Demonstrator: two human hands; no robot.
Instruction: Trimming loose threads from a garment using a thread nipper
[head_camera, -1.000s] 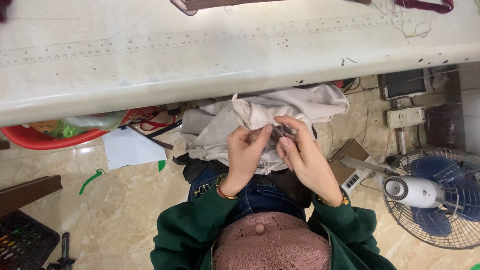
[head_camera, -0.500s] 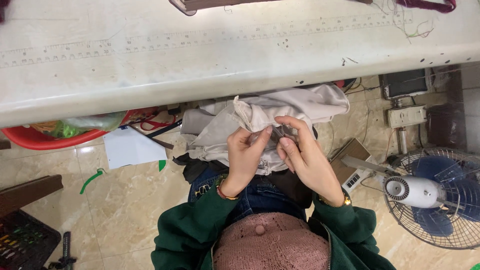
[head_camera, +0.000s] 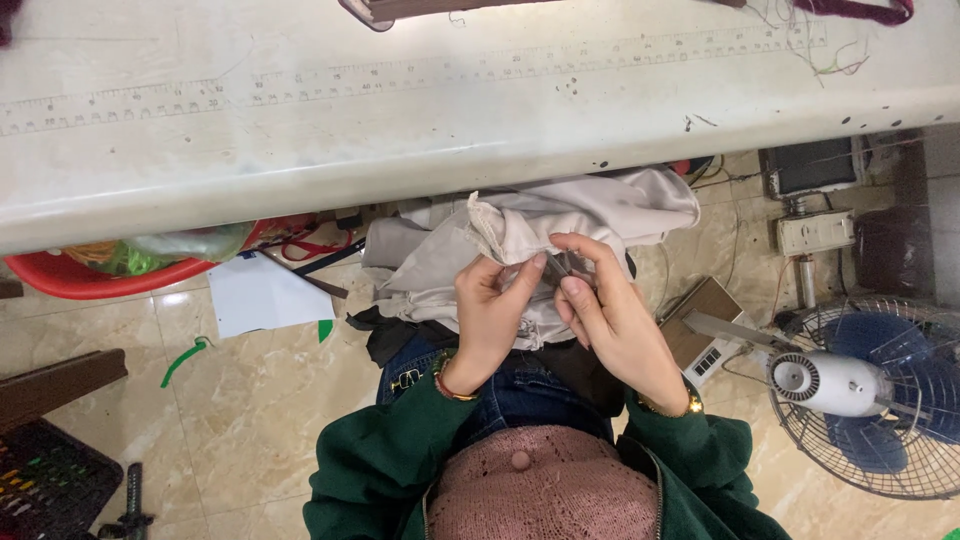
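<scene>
Fingers (head_camera: 530, 275) of both hands clamped on grey fabric (head_camera: 590, 215) below the desk (head_camera: 300, 140); right hand (head_camera: 610, 315) pinches a small dark tool. Keep seam taut, work slowly.

Your left hand (head_camera: 490, 315) raised from its green sleeve, fingers curled, thumb and forefinger pinched in a tight grip, your right hand (head_camera: 610, 315) close beside it, fingertips (head_camera: 572, 288) bent inward, wrists angled together.
</scene>
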